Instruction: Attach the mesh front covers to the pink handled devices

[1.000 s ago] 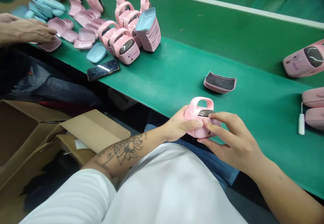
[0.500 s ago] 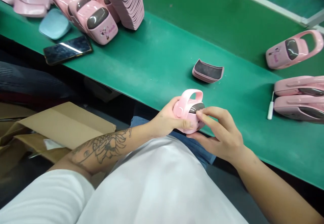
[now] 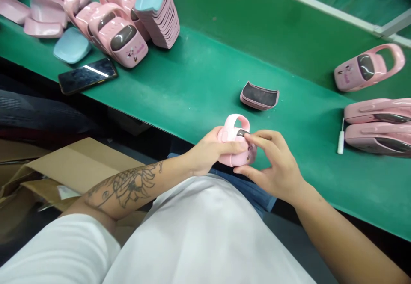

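Note:
Both my hands hold one pink plastic device (image 3: pixel 231 135) with a loop handle and a dark window, at the near edge of the green table (image 3: pixel 199 91). My left hand (image 3: pixel 207 151) wraps it from the left, thumb across its front. My right hand (image 3: pixel 272 164) grips it from the right, fingertips pressing on the dark window. A small stack of curved pink-rimmed dark panels (image 3: pixel 259 96) lies just beyond on the table.
Finished pink devices (image 3: pixel 118 40) and a tall stack of shells (image 3: pixel 157 10) stand at the far left, with a blue lid (image 3: pixel 72 44) and a phone (image 3: pixel 87 75). More pink devices (image 3: pixel 369 68) and a white tool (image 3: pixel 340 136) lie right. Cardboard boxes (image 3: pixel 73 168) sit below left.
The view has swung right and down, so another person's hand at far left is out of sight. My right fingers slid further over the device's dark window; both hands kept their hold.

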### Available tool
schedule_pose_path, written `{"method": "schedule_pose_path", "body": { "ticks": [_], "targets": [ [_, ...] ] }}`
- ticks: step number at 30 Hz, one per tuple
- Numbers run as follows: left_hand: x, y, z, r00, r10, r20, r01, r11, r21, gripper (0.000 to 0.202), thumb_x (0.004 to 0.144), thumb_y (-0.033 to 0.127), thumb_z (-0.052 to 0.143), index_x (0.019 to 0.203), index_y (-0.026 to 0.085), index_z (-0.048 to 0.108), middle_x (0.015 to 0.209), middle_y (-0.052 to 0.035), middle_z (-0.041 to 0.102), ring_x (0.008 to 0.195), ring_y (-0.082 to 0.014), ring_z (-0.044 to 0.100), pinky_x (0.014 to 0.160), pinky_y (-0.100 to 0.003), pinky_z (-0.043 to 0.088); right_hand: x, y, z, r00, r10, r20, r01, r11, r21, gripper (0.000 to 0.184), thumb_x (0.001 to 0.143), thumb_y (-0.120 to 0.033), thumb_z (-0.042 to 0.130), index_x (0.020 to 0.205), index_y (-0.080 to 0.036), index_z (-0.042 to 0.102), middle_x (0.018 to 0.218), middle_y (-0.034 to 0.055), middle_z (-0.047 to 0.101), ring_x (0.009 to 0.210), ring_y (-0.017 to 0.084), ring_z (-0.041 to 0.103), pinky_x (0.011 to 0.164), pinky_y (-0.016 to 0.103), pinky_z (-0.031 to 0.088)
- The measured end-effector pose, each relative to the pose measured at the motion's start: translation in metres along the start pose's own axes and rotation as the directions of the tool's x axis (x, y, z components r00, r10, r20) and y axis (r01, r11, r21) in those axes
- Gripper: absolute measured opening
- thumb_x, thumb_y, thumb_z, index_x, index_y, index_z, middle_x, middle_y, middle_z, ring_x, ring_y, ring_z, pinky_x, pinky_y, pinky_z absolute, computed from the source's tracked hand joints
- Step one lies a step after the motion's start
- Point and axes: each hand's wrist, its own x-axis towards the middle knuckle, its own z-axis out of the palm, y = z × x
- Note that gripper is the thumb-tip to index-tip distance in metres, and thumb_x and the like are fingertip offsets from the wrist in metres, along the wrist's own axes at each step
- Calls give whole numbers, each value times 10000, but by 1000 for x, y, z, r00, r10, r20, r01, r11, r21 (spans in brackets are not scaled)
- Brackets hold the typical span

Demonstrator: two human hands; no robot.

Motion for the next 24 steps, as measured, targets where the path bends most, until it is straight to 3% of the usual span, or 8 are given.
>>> {"method": "schedule_pose_path", "body": {
  "ticks": [2, 5, 8, 11, 17, 24],
  "targets": [
    [3, 4, 0, 997, -49, -65, 49, 999, 6, 538, 810, 285, 861, 1295, 242, 632, 1044, -47, 735, 971, -220, 730, 880, -352, 570, 5, 2, -4, 998, 53, 43, -55, 997, 51, 744, 843, -438, 865, 1466, -194, 540, 1241, 163, 619, 1149, 327, 634, 941, 534, 594],
    [5, 5, 0, 990, -73, -117, 74, 997, 7, 507, 804, 260, 855, 1266, 228, 650, 1035, -42, 733, 971, -210, 728, 903, -347, 566, 10, 4, -6, 998, 40, 51, -43, 996, 72, 757, 815, -477, 882, 1431, -186, 552, 1237, 164, 615, 1148, 327, 629, 940, 530, 589],
    [2, 2, 3, 987, -64, -148, 66, 998, 7, 631, 742, 239, 894, 1314, 212, 630, 1052, -62, 729, 962, -223, 730, 894, -361, 563, 9, 3, -2, 999, -50, 6, 50, 999, -5, 727, 815, -465, 884, 1394, -176, 552, 1202, 170, 615, 1097, 321, 643, 871, 501, 608],
    [-8, -2, 5, 983, -31, -180, 44, 997, 71, 795, 646, 243, 959, 1360, 205, 612, 1084, -84, 726, 950, -233, 722, 867, -366, 561, 3, -4, 3, 981, -186, -52, 178, 976, -123, 620, 847, -360, 869, 1335, -133, 562, 1107, 169, 647, 998, 293, 663, 789, 456, 622],
    [-32, -8, 10, 998, 66, -3, -64, 975, 212, 937, 687, 241, 954, 1513, 251, 513, 1274, -103, 668, 1150, -267, 654, 959, -365, 539, -8, -26, 3, 943, -322, -87, 300, 933, -202, 366, 912, -276, 792, 1178, -77, 639, 973, 157, 705, 917, 278, 690, 742, 452, 653],
    [-54, -15, 19, 992, 122, -42, -107, 959, 262, 903, 754, 266, 914, 1533, 239, 458, 1425, -148, 628, 1300, -341, 615, 1054, -452, 537, -11, -44, 0, 934, -332, -130, 309, 936, -171, 208, 909, -259, 798, 1052, -136, 711, 962, 102, 704, 947, 259, 686, 755, 437, 678]
  ]
}}
